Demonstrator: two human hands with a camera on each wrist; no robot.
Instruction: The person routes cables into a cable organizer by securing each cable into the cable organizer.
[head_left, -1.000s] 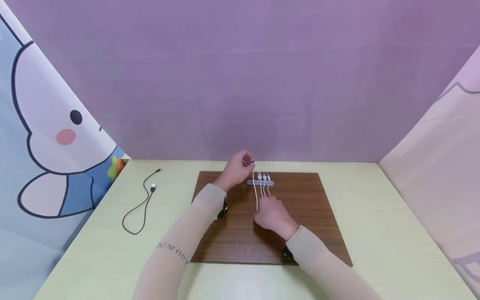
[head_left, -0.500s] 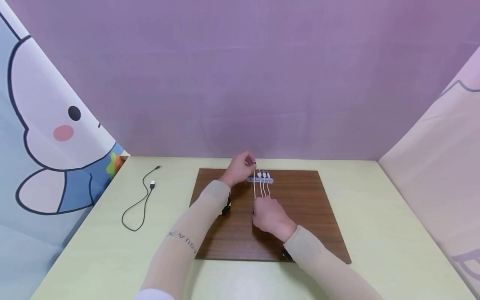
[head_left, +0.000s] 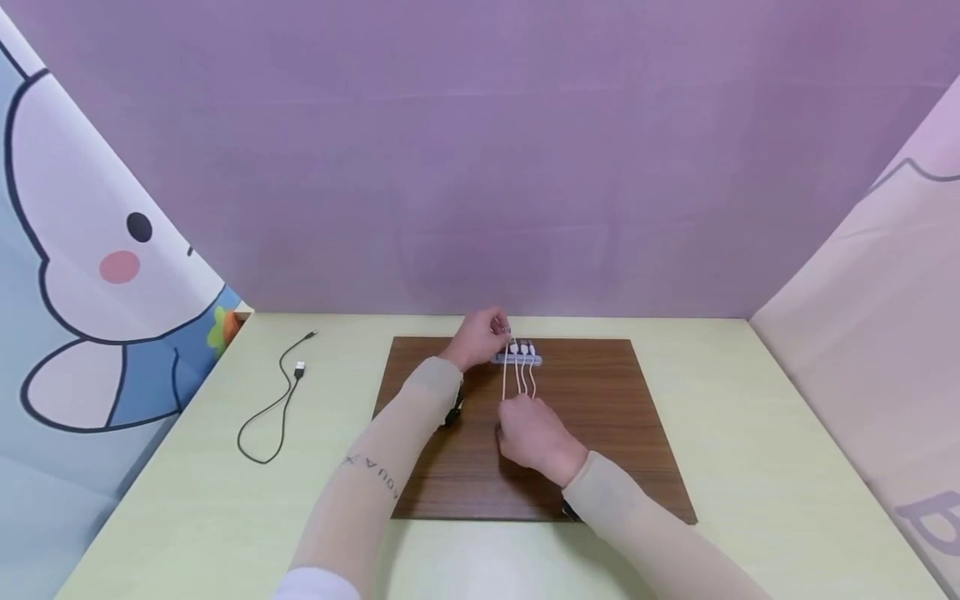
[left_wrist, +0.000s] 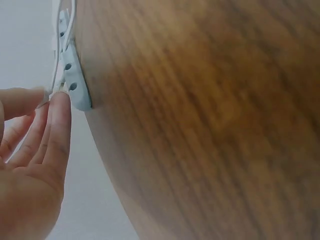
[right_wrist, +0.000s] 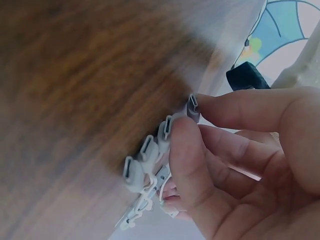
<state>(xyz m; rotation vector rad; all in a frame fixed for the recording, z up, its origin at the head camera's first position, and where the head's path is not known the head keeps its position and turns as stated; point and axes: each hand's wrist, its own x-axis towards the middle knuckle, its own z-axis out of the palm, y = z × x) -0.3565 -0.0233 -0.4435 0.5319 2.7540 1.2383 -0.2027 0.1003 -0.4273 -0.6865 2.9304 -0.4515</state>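
A light blue-grey cable clip [left_wrist: 76, 85] with a row of slots lies near the far edge of a brown wooden board [head_left: 600, 442]. Several white cables [head_left: 527, 382] run through it toward me, their USB plugs [head_left: 523, 348] just beyond it. At the clip's left end, my left hand [head_left: 477, 339] pinches one white cable near its plug, two clip slots showing beside the fingertips. Nearer me, my right hand [head_left: 536, 437] pinches the small metal-tipped connector [right_wrist: 193, 103] at a cable's other end. More white connectors [right_wrist: 132, 175] stand in a row beside its thumb.
A black USB cable [head_left: 283, 408] lies in a loose loop on the pale yellow table [head_left: 187, 508], left of the board. A purple backdrop [head_left: 480, 167] rises behind the table, with printed cloth at both sides.
My left hand has lowered the cable's plug end toward the clip. The cable between my hands has swung from a slant to nearly straight alongside the others. My right hand stays nearly in place.
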